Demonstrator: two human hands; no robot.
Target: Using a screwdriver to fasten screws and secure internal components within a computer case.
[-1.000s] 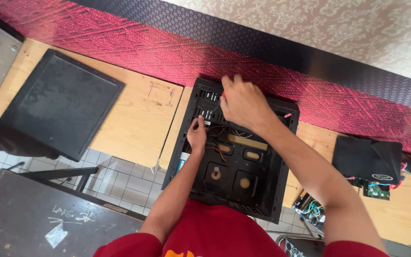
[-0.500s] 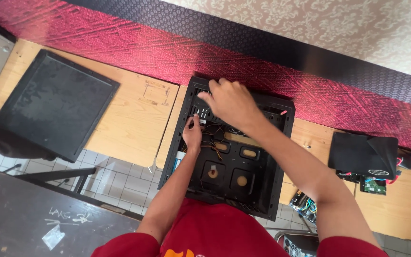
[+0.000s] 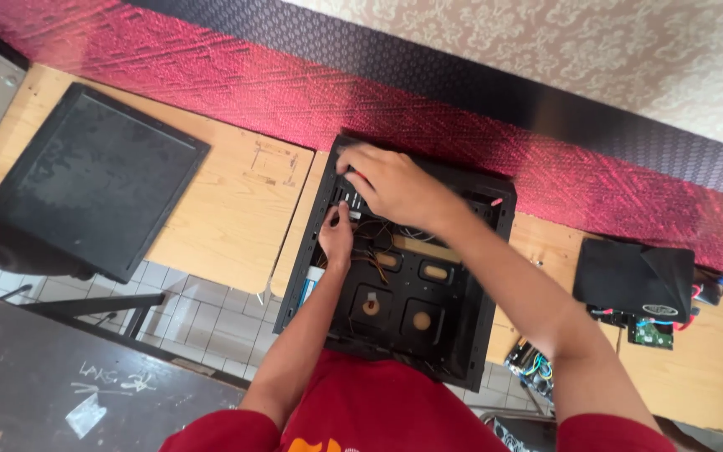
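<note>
On the wooden table (image 3: 228,218), at its middle, we log one open black computer case (image 3: 403,285), lying flat with its interior facing up, its far edge close to the red patterned wall band (image 3: 294,92). Inside it we note orange and dark cables (image 3: 371,243) near the left inner wall, and round cut-outs in the black floor plate.

Left hand (image 3: 336,236): reaching into the case along its left side, fingers curled among the cables; whether they pinch anything we cannot tell.

Right hand (image 3: 391,186): laid over the far left corner of the case, palm down, fingers bent onto the frame there; we cannot tell whether it grips anything.

Left of the case, well apart on the table: one flat black side panel (image 3: 94,180), lying face up.

Right of the case, on the table: one black box-shaped component (image 3: 633,280), with a green circuit board (image 3: 651,333) and coloured wires just at its near edge.

Near left: a dark scuffed surface (image 3: 52,377); pale tiled floor (image 3: 202,322) shows between it and the table.
</note>
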